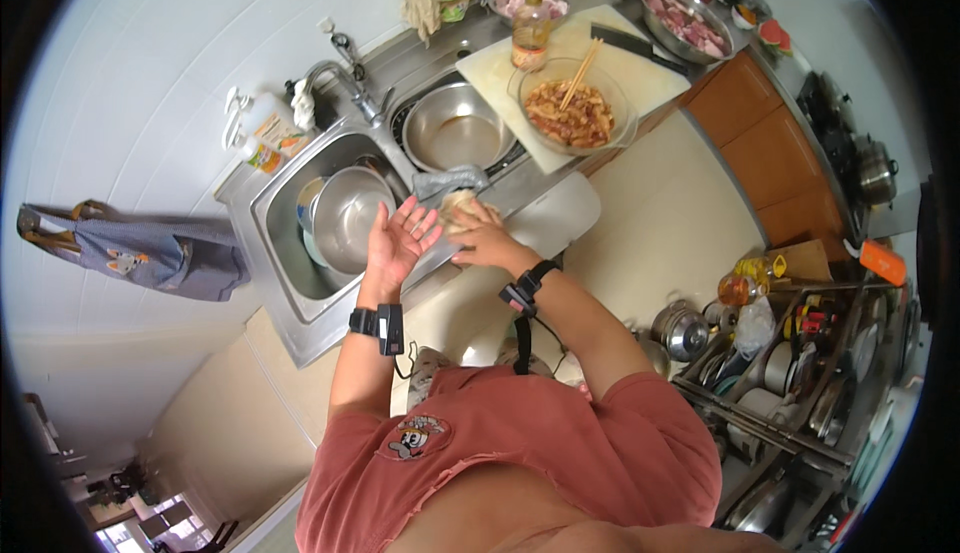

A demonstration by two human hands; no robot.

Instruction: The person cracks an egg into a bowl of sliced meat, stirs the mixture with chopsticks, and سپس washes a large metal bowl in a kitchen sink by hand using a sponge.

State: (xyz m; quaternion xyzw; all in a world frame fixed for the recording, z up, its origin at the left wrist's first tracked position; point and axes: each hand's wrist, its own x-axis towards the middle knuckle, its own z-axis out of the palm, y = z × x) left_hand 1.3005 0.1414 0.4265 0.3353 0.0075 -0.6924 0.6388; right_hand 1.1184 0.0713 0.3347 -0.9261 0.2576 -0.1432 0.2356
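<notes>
My left hand (403,244) is turned palm up, fingers apart and holding nothing, over the front edge of the steel sink (281,253). Beside it, my right hand (487,239) holds a crumpled beige cloth (456,209) at the counter edge, its fingers laid over the cloth. Just behind the cloth lies a grey cloth (450,180). A steel bowl (351,219) leans in the left basin with other dishes partly hidden beneath it. In the right basin sits another steel basin (459,132) with a little liquid at its bottom.
A white cutting board (480,72) bears a glass bowl of sauced meat (570,114) with chopsticks (581,72), a bottle (531,31) and a black-handled knife (637,46). A faucet (345,84) rises behind the sink. Raw meat fills a steel bowl (686,24). A cookware rack (780,395) stands right.
</notes>
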